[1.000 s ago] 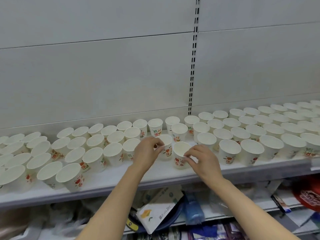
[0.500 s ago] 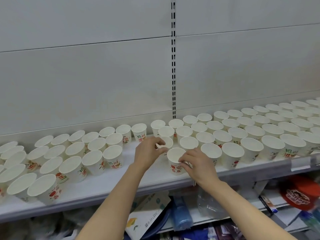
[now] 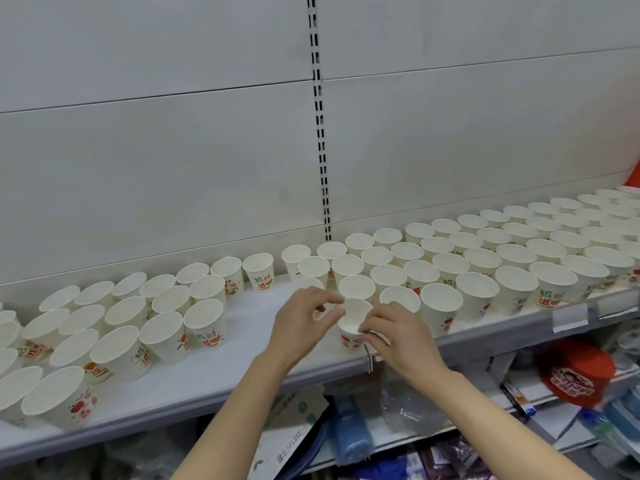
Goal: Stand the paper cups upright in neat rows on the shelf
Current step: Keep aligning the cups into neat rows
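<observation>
A single paper cup (image 3: pixel 354 318) is held upright at the front edge of the shelf (image 3: pixel 242 367), near the middle gap. It is pinched at the rim by the right hand (image 3: pixel 398 336); the left hand (image 3: pixel 304 318) is curled beside it, and contact cannot be confirmed. The right block of cups (image 3: pixel 519 258) is set in orderly rows. The left block of cups (image 3: pixel 114 327) stands looser. The bare gap between the blocks is judged still to be filled, so the task appears well advanced but unfinished.
</observation>
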